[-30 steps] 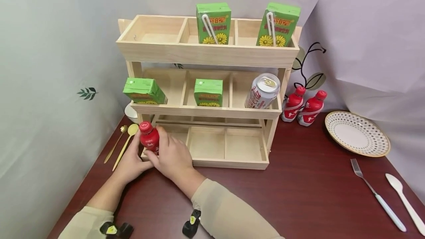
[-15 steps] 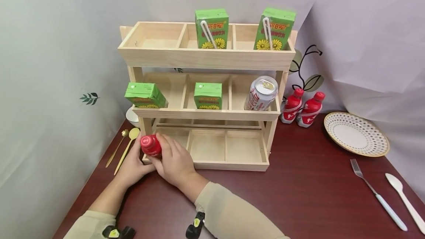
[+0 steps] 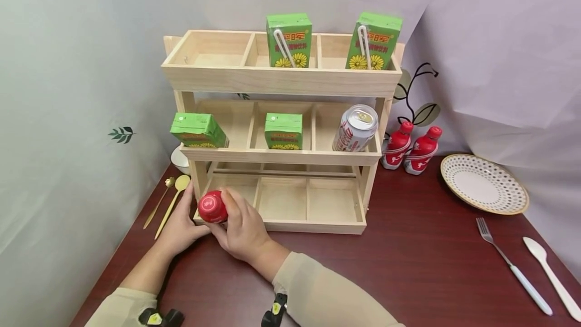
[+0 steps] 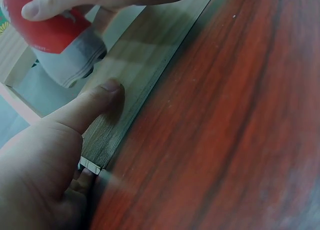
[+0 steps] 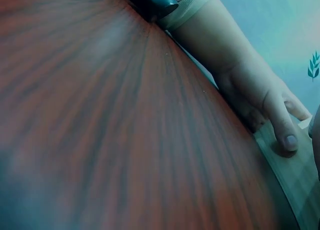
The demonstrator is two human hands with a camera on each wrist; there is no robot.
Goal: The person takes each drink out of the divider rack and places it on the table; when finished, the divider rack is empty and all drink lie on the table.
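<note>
In the head view my right hand (image 3: pixel 245 226) grips a small red bottle (image 3: pixel 213 207) over the left compartment of the rack's bottom tray. Its cap end tilts toward the camera. The left wrist view shows the white base of the bottle (image 4: pixel 67 54) raised above the tray. My left hand (image 3: pixel 179 228) holds the front left corner of the wooden rack (image 3: pixel 313 226), thumb on the front board (image 4: pixel 145 54) and the other fingers along the side. Seen from the right wrist, the left hand (image 5: pixel 260 87) has its thumb on that board; the bottle is out of view there.
Green drink cartons (image 3: pixel 289 39) and a cola can (image 3: pixel 356 127) stand on the upper tiers. Two red bottles (image 3: pixel 423 151) stand right of the rack, near a plate (image 3: pixel 483 183), fork (image 3: pixel 513 266) and white knife-like utensil (image 3: pixel 551 271). Gold spoons (image 3: pixel 171 206) lie left.
The bottle has gone from nearly upright to tilted, its cap now toward the camera, and has shifted slightly right with my right hand. My left hand stays at the rack's corner.
</note>
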